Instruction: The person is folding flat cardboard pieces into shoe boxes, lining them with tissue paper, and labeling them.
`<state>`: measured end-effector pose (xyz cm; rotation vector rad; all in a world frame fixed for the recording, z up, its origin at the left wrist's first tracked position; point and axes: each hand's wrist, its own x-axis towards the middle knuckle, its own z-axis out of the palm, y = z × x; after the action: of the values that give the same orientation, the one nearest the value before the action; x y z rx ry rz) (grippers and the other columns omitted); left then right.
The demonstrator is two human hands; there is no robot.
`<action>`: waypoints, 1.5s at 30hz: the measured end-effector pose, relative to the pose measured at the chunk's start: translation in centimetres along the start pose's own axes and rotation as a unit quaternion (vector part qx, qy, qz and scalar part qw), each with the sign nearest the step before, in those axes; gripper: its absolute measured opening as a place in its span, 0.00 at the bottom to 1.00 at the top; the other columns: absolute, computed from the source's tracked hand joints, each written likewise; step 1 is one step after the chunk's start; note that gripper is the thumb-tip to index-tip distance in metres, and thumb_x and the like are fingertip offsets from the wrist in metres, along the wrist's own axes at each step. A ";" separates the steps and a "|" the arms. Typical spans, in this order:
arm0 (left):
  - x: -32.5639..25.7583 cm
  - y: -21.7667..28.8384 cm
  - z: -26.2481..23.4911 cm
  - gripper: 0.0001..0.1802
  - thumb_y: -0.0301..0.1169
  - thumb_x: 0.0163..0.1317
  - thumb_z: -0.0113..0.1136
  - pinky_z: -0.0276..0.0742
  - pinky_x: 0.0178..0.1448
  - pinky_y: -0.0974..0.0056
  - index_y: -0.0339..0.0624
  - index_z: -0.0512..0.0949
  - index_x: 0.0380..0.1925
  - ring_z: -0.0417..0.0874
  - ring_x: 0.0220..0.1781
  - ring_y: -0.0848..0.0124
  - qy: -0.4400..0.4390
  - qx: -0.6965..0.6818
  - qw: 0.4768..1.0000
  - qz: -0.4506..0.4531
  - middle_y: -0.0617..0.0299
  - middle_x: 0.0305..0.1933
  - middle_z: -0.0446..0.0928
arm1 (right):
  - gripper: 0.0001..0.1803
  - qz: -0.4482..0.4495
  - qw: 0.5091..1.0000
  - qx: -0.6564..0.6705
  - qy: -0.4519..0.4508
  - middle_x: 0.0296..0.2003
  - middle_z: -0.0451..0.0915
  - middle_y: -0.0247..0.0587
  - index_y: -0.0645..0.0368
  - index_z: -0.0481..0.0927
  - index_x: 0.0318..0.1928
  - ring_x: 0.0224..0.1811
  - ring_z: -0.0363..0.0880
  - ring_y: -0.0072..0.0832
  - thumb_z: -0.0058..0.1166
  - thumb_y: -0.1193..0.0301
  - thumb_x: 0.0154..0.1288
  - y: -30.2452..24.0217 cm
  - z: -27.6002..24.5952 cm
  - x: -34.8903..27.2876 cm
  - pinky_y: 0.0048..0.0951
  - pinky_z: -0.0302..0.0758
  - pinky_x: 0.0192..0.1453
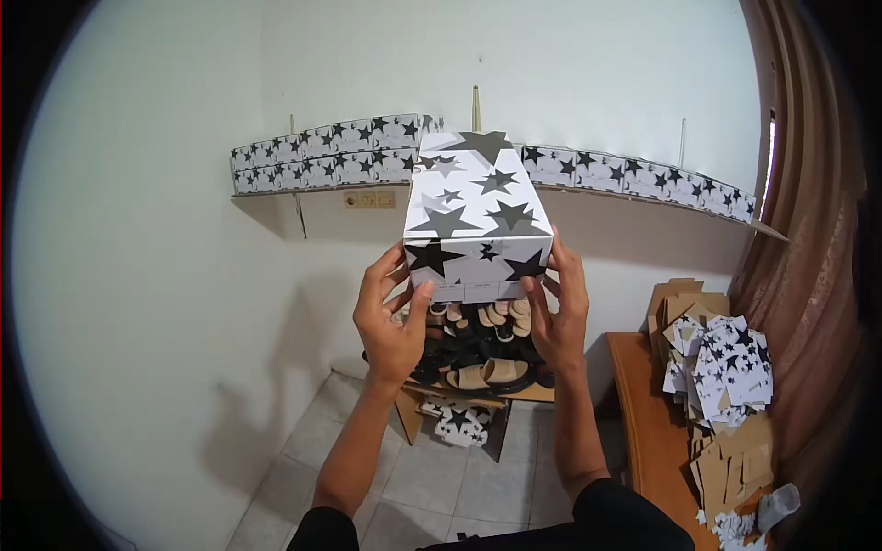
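Note:
A white shoe box (478, 193) patterned with black and grey stars is raised in front of me, its lid closed. My left hand (393, 317) grips its near left corner, thumb on the front face. At the near right corner, my right hand (559, 308) holds it the same way. The box's far end overlaps a wall shelf (276, 191) lined with star-patterned boxes (317, 156), two rows high on the left. To the right, a single row of similar boxes (643, 177) stands along the shelf.
Below the held box, a low wooden table (533, 393) bears several sandals (491, 372), with star-patterned cardboard (459, 424) beneath. On the right, a wooden desk (634, 395) carries flattened star-patterned cardboard (730, 367), brown cardboard (735, 464), paper scraps and a clear plastic container (778, 507). A brown curtain (808, 230) hangs beside it.

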<state>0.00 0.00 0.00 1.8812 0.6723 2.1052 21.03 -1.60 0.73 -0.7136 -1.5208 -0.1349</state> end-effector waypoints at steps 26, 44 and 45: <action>29.7 -28.5 2.2 0.29 0.25 0.67 0.66 0.88 0.52 0.64 0.34 0.70 0.66 0.85 0.56 0.62 -0.043 -0.095 0.985 0.135 0.48 0.60 0.78 | 0.32 -0.113 0.978 -0.137 0.110 0.53 0.75 0.50 0.57 0.62 0.76 0.52 0.80 0.38 0.54 0.71 0.76 21.7 21.7 21.4 0.36 0.85 0.49; 37.7 -40.0 7.1 0.29 0.26 0.66 0.68 0.87 0.43 0.68 0.39 0.74 0.67 0.88 0.50 0.64 -0.039 -0.042 0.990 0.132 0.48 0.56 0.81 | 0.31 -0.077 0.970 -0.219 0.076 0.51 0.76 0.49 0.58 0.60 0.76 0.42 0.83 0.38 0.51 0.68 0.78 32.3 26.0 28.3 0.38 0.84 0.45; 37.7 -40.3 7.2 0.29 0.27 0.66 0.69 0.87 0.43 0.68 0.40 0.74 0.67 0.88 0.50 0.63 -0.039 -0.018 0.990 0.132 0.47 0.56 0.82 | 0.31 -0.073 0.968 -0.230 0.070 0.51 0.76 0.49 0.58 0.61 0.76 0.42 0.84 0.38 0.51 0.67 0.78 32.6 26.1 28.3 0.39 0.83 0.44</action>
<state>-3.28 53.83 13.78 2.1202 0.3827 2.1659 17.55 47.12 13.24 -0.9342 -1.4177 -0.6535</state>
